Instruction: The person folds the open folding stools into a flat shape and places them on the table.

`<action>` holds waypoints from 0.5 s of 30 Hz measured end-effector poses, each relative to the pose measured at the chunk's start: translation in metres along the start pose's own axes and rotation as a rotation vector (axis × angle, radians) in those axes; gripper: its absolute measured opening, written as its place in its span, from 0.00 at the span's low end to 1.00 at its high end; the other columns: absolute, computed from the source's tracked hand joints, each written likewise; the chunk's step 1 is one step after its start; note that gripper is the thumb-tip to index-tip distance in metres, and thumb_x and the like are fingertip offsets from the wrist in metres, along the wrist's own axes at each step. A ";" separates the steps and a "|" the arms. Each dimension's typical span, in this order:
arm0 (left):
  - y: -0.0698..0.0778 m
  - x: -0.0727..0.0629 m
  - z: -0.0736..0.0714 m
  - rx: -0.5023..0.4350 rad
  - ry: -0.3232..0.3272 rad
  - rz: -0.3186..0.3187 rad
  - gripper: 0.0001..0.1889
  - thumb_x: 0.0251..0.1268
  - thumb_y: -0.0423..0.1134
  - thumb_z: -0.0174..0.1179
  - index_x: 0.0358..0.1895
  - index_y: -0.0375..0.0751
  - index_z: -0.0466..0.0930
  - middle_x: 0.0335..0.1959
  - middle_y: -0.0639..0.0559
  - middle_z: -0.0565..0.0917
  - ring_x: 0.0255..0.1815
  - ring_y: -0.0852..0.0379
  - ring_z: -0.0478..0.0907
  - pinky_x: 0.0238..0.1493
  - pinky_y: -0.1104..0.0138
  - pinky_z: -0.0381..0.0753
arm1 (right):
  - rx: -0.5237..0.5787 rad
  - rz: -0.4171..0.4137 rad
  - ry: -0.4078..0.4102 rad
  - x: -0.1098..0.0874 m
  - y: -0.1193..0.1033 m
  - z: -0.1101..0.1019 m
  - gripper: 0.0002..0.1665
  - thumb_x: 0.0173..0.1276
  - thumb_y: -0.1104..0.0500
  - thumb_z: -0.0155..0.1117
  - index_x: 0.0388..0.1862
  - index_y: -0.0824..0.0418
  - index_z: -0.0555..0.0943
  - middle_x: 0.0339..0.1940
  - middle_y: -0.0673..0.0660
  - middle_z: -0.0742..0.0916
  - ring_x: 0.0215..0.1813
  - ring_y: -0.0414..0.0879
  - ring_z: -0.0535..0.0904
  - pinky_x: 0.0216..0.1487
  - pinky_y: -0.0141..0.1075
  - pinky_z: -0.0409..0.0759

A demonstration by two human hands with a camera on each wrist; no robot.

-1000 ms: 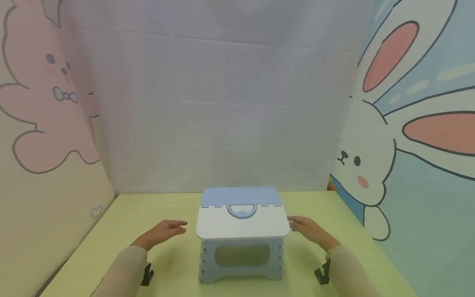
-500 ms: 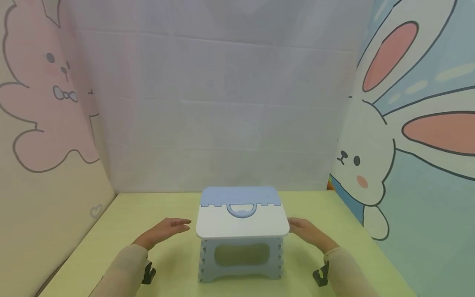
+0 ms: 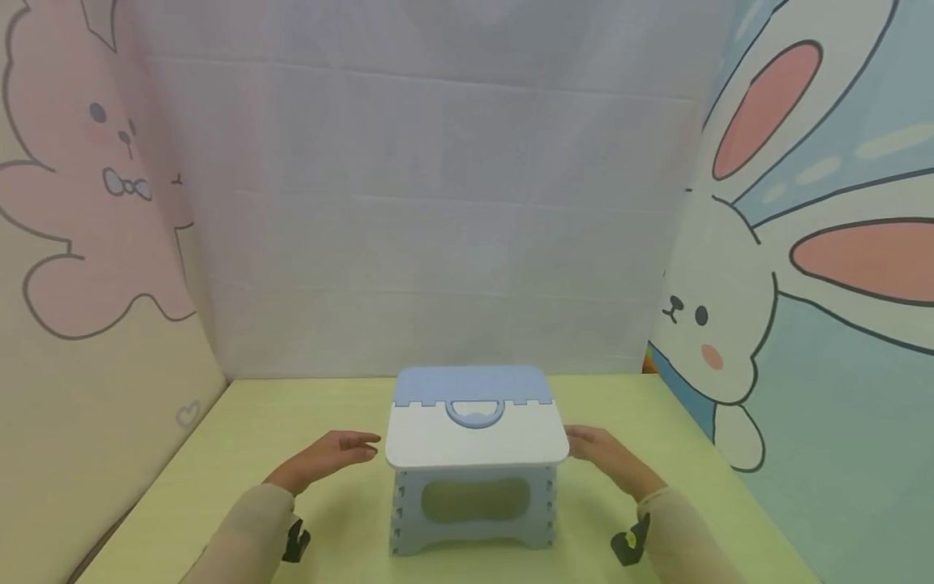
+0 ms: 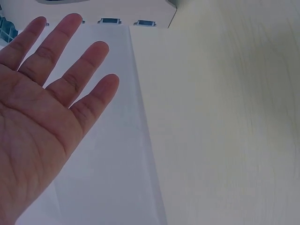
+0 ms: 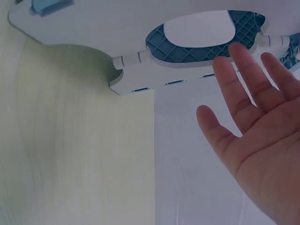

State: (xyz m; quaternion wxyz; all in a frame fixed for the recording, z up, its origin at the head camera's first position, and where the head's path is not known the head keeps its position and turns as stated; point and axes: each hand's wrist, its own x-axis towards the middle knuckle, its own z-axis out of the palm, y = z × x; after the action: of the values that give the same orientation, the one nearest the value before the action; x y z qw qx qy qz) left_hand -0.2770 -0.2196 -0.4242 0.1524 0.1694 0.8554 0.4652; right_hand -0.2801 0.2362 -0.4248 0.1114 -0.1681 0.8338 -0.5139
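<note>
A folding step stool stands upright and unfolded on the table, its top white in front and blue behind, with a blue carry handle lying flat in the middle. Just left of the top hovers my left hand, apart from it, with straight, spread fingers. On the other side my right hand is close to the top's right edge; its fingertips are partly hidden there in the head view. In the right wrist view those fingers are extended near the stool's side leg, and I cannot tell whether they touch.
The yellow table carries the stool near its front. A white sheet hangs behind. Rabbit drawings cover the left wall and the right wall. Black wrist mounts sit under both sleeves.
My left hand has moved right, closer to the stool's left edge. The right hand has barely shifted, and the stool stays where it was.
</note>
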 end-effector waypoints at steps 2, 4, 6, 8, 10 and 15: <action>-0.001 0.000 0.001 -0.021 -0.003 0.008 0.30 0.70 0.48 0.54 0.64 0.25 0.67 0.58 0.32 0.76 0.61 0.32 0.69 0.58 0.37 0.65 | 0.057 -0.034 -0.017 -0.001 0.001 0.000 0.33 0.75 0.49 0.49 0.65 0.75 0.68 0.64 0.70 0.74 0.64 0.65 0.69 0.64 0.58 0.65; -0.003 0.000 0.001 -0.038 -0.007 0.020 0.30 0.70 0.47 0.53 0.64 0.25 0.66 0.58 0.32 0.76 0.61 0.32 0.68 0.57 0.37 0.65 | 0.100 -0.069 -0.035 -0.001 0.001 0.000 0.33 0.76 0.49 0.47 0.65 0.76 0.66 0.65 0.71 0.73 0.65 0.63 0.69 0.64 0.53 0.67; -0.004 0.000 0.001 -0.055 -0.010 0.034 0.30 0.70 0.47 0.52 0.65 0.24 0.65 0.58 0.32 0.76 0.61 0.32 0.68 0.56 0.38 0.66 | 0.138 -0.092 -0.048 -0.002 0.001 0.000 0.33 0.76 0.51 0.46 0.65 0.78 0.64 0.66 0.73 0.71 0.65 0.63 0.69 0.64 0.49 0.68; -0.005 0.000 0.001 -0.074 -0.013 0.051 0.30 0.71 0.47 0.52 0.65 0.24 0.64 0.59 0.32 0.75 0.61 0.32 0.68 0.57 0.38 0.66 | 0.159 -0.108 -0.056 -0.003 0.000 0.000 0.33 0.77 0.52 0.46 0.65 0.80 0.63 0.66 0.74 0.70 0.66 0.63 0.68 0.64 0.48 0.68; -0.005 0.000 0.002 -0.104 -0.017 0.066 0.30 0.71 0.47 0.52 0.66 0.24 0.64 0.59 0.31 0.75 0.61 0.32 0.69 0.57 0.39 0.66 | 0.161 -0.113 -0.060 -0.004 -0.002 0.000 0.33 0.77 0.53 0.45 0.66 0.80 0.62 0.66 0.74 0.69 0.66 0.64 0.68 0.65 0.48 0.68; -0.005 0.001 0.005 -0.164 -0.013 0.065 0.30 0.71 0.47 0.52 0.66 0.25 0.63 0.58 0.32 0.76 0.57 0.37 0.74 0.56 0.42 0.69 | 0.171 -0.099 -0.072 -0.004 -0.007 0.003 0.32 0.76 0.53 0.45 0.66 0.78 0.63 0.67 0.72 0.69 0.67 0.64 0.66 0.66 0.53 0.64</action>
State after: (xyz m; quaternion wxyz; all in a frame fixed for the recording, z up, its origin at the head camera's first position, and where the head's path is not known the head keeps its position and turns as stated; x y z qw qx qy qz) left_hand -0.2762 -0.2180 -0.4308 0.1561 0.1872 0.8075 0.5372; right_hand -0.2739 0.2326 -0.4199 0.1295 -0.2174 0.7731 -0.5816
